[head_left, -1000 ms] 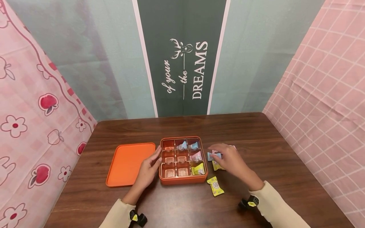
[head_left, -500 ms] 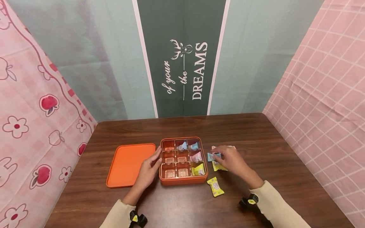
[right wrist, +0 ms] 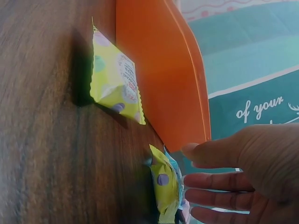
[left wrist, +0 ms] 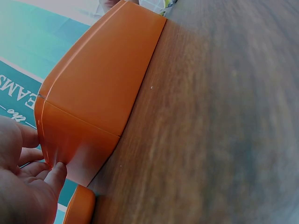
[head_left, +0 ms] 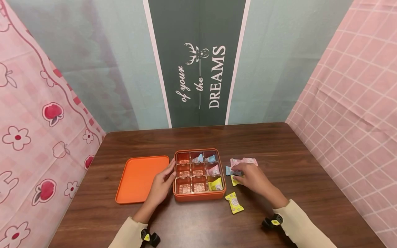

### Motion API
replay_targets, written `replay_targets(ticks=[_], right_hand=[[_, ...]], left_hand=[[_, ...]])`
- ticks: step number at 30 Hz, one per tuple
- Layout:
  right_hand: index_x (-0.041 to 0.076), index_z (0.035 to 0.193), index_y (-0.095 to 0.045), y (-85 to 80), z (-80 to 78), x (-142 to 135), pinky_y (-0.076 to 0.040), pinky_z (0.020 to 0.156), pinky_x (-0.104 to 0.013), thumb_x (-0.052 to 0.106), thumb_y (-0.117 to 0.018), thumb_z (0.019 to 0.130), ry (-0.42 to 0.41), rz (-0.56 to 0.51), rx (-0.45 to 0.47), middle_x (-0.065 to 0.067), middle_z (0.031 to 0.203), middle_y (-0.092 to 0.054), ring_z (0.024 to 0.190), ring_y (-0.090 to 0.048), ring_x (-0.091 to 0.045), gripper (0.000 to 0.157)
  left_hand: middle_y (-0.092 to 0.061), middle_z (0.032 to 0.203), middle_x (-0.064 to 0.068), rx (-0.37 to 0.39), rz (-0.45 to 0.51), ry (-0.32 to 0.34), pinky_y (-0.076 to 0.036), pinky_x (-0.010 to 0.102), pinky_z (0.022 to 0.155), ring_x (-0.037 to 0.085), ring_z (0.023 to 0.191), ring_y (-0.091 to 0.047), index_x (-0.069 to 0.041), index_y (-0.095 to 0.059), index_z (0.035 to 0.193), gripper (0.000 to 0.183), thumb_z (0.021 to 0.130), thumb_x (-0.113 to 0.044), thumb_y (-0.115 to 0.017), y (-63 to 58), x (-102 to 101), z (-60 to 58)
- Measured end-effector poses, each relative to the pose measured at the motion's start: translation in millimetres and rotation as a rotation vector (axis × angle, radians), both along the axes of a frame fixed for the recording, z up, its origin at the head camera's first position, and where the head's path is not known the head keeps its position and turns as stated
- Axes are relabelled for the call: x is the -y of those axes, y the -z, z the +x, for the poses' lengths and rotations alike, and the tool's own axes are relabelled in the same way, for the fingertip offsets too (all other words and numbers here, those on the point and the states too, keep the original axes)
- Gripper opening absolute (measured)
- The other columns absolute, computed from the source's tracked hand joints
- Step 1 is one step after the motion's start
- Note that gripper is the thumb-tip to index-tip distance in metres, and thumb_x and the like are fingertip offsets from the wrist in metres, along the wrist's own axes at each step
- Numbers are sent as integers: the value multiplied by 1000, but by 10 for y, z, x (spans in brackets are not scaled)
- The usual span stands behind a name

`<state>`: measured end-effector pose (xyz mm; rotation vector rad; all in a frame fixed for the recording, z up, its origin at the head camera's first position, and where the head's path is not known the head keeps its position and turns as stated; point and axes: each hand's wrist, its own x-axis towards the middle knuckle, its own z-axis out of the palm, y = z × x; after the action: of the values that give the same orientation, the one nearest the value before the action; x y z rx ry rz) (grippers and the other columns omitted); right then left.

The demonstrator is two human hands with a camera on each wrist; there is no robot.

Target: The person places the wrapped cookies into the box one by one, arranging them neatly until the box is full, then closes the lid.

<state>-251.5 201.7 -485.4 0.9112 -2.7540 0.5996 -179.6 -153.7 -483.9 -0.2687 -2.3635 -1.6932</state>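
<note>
An orange box (head_left: 198, 197) with a clear, divided insert stands mid-table. Two blue candies (head_left: 197, 158), a pink candy (head_left: 213, 170) and a yellow candy (head_left: 215, 184) lie in its compartments. My left hand (head_left: 161, 186) rests against the box's left side; the left wrist view shows thumb and fingertips touching that wall. Right of the box, my right hand (head_left: 252, 175) reaches over a wrapped blue candy (head_left: 228, 171) and a yellow candy (head_left: 234, 181), partly hiding both. In the right wrist view, the thumb stands apart from the fingers, whose tips are close to these candies.
Pink wrapped candies (head_left: 245, 161) lie just beyond my right hand. Another yellow candy (head_left: 234, 203) lies nearer, by the box's front right corner. An orange lid (head_left: 141, 179) lies flat at left. Fabric hangs behind and beside the wooden table (head_left: 192, 224).
My right hand has moved slightly nearer and lower over the blue and yellow candies, uncovering more of the pink ones. The left hand and box have stayed still.
</note>
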Motion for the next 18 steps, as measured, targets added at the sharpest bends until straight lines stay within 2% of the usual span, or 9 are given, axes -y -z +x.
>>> replay_targets(ticks=[12, 15, 18], right_hand=[[7, 109, -78, -48, 76, -62, -59, 83, -47, 23, -90, 78, 50, 69, 110, -4, 103, -76, 95, -70, -23, 37], [6, 109, -77, -56, 93, -86, -58, 83, -47, 25, -91, 77, 46, 91, 121, -4, 104, -76, 94, -70, -22, 40], [7, 110, -77, -60, 106, -104, -58, 82, -45, 26, -91, 76, 41, 109, 133, -4, 105, -76, 92, -68, -20, 41]], left_hand=[[-44, 150, 25, -5, -10, -12, -31, 44, 114, 39, 142, -39, 14, -49, 140, 43, 100, 5, -58, -43, -5, 29], [-44, 151, 25, 3, -4, -15, -31, 45, 115, 39, 142, -39, 13, -48, 141, 43, 100, 5, -58, -1, -4, 7], [-44, 152, 23, 1, 11, -24, -29, 46, 115, 38, 143, -38, 12, -49, 141, 43, 100, 5, -58, 112, 9, -43]])
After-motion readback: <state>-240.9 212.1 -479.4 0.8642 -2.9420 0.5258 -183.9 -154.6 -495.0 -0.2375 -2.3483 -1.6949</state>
